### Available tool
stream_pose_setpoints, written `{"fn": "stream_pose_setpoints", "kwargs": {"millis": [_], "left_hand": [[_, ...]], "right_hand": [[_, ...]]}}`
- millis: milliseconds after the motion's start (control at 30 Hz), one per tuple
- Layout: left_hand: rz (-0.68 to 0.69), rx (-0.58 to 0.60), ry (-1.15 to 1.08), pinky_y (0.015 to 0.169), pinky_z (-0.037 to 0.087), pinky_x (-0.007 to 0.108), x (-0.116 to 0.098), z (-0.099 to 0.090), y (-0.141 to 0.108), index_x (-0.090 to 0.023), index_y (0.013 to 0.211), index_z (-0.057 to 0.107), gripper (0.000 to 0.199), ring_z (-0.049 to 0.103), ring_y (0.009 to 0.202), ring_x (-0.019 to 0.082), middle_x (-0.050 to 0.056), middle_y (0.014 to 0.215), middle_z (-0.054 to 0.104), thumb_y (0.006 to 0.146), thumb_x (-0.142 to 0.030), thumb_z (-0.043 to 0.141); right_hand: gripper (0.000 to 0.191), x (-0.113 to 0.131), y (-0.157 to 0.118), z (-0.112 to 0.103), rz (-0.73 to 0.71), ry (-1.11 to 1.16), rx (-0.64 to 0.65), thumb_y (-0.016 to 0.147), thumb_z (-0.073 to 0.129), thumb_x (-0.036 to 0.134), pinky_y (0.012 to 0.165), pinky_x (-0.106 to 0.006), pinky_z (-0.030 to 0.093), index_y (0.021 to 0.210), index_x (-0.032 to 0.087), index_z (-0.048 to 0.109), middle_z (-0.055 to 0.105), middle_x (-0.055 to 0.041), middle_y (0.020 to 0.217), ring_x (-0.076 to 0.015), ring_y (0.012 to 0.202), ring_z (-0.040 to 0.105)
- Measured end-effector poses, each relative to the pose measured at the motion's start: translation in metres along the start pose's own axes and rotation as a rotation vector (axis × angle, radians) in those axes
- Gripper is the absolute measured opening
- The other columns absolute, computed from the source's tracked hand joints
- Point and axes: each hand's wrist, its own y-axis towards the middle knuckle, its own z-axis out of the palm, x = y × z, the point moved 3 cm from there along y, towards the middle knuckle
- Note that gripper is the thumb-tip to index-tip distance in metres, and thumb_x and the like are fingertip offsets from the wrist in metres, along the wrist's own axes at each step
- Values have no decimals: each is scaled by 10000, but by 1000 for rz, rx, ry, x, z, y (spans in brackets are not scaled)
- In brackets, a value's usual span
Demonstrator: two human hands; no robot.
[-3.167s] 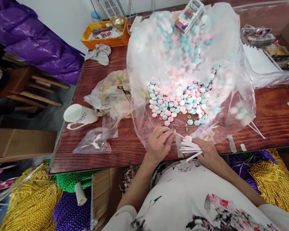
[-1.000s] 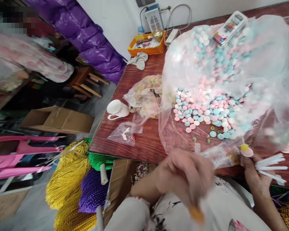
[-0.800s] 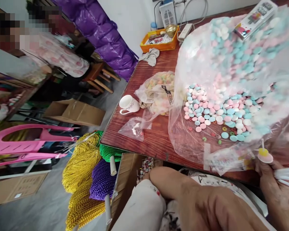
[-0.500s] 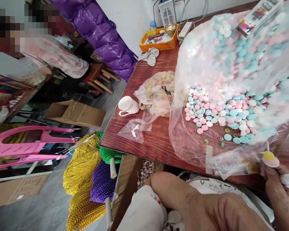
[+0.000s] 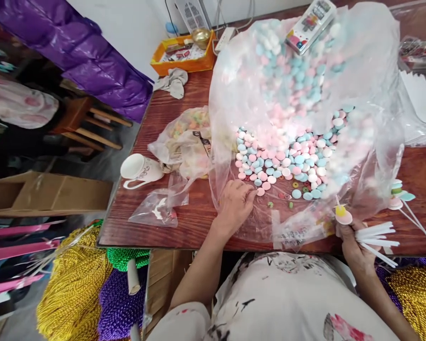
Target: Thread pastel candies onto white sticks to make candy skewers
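Note:
My left hand (image 5: 235, 207) reaches over the front left of a clear plastic bag (image 5: 243, 227), its thumb and finger closed at the edge of a flat pink disc (image 5: 261, 192). More pink, white and blue discs (image 5: 298, 158) spill from the bag beside it. In my right hand (image 5: 357, 248), at the table's front edge, is a bundle of white sticks (image 5: 378, 235). The same hand pinches a pink disc (image 5: 344, 217) with a yellow bead (image 5: 340, 210) above it and a thin stick tip poking out. Small green and red rings (image 5: 296, 184) lie between the hands.
Left on the table (image 5: 110, 227) stand a white mug (image 5: 142, 169) and a bag of coloured pieces (image 5: 184, 137). Finished-looking disc sticks (image 5: 399, 195) lie at right. An orange tray (image 5: 184, 61) sits behind; bead strands (image 5: 69, 284) hang below the table.
My left arm, earlier low across my lap with its hand hidden, now stretches over the table to the discs. The view has turned right. My right hand still holds the sticks and topped disc.

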Motion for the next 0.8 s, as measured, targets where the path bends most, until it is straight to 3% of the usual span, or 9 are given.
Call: {"fn": "stream_pose_setpoints", "kwargs": {"millis": [100, 233, 400, 533, 600, 733, 800], "left_hand": [[7, -15, 123, 793, 449, 378, -2, 4, 5, -185, 860, 709, 180, 551, 851, 223, 77, 868, 640, 921, -298, 583], [49, -49, 113, 789, 449, 371, -15, 5, 21, -195, 875, 696, 186, 544, 855, 222, 69, 850, 617, 939, -290, 550], [114, 101, 153, 830, 462, 401, -44, 23, 53, -175, 917, 684, 199, 529, 952, 262, 101, 947, 602, 945, -287, 523], [99, 134, 212, 792, 463, 415, -50, 40, 69, -157, 887, 692, 180, 510, 1004, 303, 134, 985, 589, 917, -273, 558], [138, 92, 156, 795, 464, 402, -47, 42, 68, -167, 859, 695, 160, 521, 985, 284, 119, 949, 600, 910, -233, 558], [140, -143, -7, 829, 477, 371, -27, 31, 63, -192, 915, 687, 139, 565, 912, 220, 74, 907, 640, 921, -238, 555], [152, -174, 2, 815, 480, 368, -19, 30, 65, -185, 920, 680, 140, 575, 896, 218, 79, 897, 651, 919, -232, 549]], "right_hand": [[304, 2, 0, 0, -10, 16, 33, 914, 614, 399, 559, -289, 394, 710, 175, 624, 513, 23, 564, -125, 534, 467], [318, 1, 1, -1, -2, -6, 59, 916, 601, 431, 552, -295, 383, 728, 178, 644, 533, 11, 577, -136, 538, 465], [296, -1, 2, -2, -37, -68, 85, 919, 595, 433, 593, -312, 406, 783, 182, 673, 567, 2, 594, -150, 558, 487], [304, 4, 1, -2, -42, -49, 89, 930, 581, 409, 609, -310, 405, 731, 187, 635, 539, 11, 581, -145, 565, 479], [322, 6, 1, -1, -39, -28, 87, 942, 564, 398, 607, -307, 397, 704, 188, 615, 519, 15, 574, -140, 562, 467], [319, 5, 1, -1, -58, -45, 117, 946, 563, 379, 615, -307, 386, 694, 188, 611, 531, 8, 592, -146, 584, 476], [305, 3, 0, -2, -77, -65, 124, 941, 571, 379, 619, -312, 383, 708, 190, 625, 548, 3, 597, -151, 588, 480]]}}
